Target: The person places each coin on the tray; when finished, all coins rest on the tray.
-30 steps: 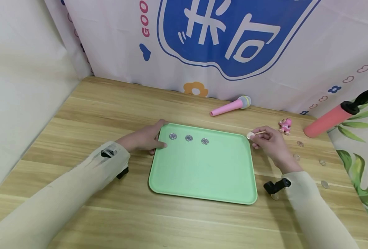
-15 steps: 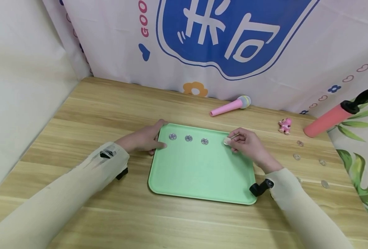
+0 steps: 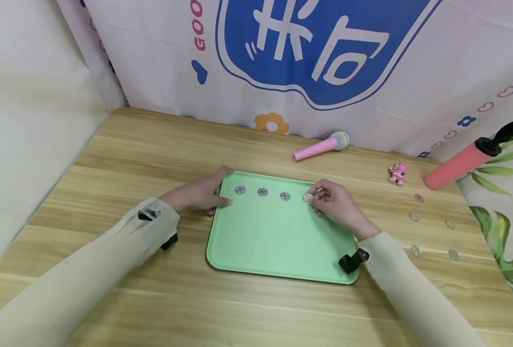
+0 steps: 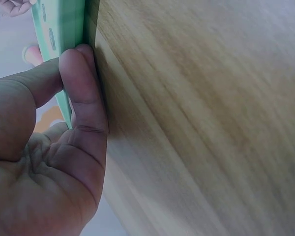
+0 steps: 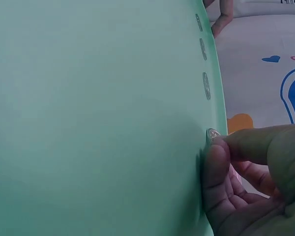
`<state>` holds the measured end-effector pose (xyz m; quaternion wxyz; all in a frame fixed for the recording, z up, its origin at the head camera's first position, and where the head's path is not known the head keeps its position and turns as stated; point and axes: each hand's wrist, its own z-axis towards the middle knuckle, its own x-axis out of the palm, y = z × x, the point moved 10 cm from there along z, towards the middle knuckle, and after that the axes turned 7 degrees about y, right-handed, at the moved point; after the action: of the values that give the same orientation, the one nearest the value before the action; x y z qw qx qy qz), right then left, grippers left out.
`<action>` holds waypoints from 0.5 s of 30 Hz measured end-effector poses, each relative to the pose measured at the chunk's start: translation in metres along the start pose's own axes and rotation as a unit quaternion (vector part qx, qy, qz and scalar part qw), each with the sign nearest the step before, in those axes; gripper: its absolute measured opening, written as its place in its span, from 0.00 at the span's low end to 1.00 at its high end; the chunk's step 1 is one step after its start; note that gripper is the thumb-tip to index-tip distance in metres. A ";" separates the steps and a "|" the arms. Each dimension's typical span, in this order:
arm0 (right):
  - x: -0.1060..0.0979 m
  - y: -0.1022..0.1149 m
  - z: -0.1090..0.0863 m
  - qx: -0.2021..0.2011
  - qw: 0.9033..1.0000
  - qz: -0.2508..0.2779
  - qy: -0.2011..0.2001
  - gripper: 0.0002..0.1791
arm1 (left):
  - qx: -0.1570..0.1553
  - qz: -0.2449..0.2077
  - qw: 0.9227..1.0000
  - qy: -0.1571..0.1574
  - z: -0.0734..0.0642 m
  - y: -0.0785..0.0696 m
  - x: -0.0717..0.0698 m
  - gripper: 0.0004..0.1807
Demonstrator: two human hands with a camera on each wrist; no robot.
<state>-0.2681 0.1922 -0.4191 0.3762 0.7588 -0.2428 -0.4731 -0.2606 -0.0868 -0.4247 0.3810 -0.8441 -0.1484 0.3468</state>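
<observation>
A light green tray (image 3: 278,236) lies flat on the wooden table. At its left edge my left hand (image 3: 200,193) grips the rim, thumb over the top; the left wrist view shows its fingers (image 4: 83,113) along the outside. Three silvery coins (image 3: 262,192) lie spaced in a row along the tray's far side. My right hand (image 3: 336,205) pinches another silvery coin (image 5: 213,134) between thumb and forefinger, close over the tray, at the right end of that row. The hand partly covers this coin.
Right of the tray, several more coins (image 3: 414,217) lie scattered on the table (image 3: 174,299). Behind them are a small pink figurine (image 3: 397,173) and a coral-red pump (image 3: 457,166) with a black handle. A pink toy microphone (image 3: 321,146) lies by the printed cloth (image 3: 161,58).
My right hand has moved left from beyond the tray's right edge, bringing the pinched coin over the tray, level with the row. The left hand has stayed on the rim.
</observation>
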 end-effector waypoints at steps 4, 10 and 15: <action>0.000 0.001 0.001 0.000 1.000 -0.012 -0.004 0.10 | -0.001 0.003 1.000 0.000 0.000 0.000 0.000 0.43; 0.000 0.000 0.003 0.007 0.999 -0.035 -0.014 0.10 | 0.000 0.009 1.000 -0.003 0.000 0.001 -0.001 0.43; 0.001 0.001 0.002 0.012 0.999 -0.046 -0.009 0.07 | -0.004 0.016 1.000 -0.006 0.001 0.002 -0.002 0.44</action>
<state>-0.2699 0.1902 -0.4193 0.3429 0.7692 -0.2168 -0.4938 -0.2626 -0.0887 -0.4257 0.3713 -0.8457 -0.1380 0.3577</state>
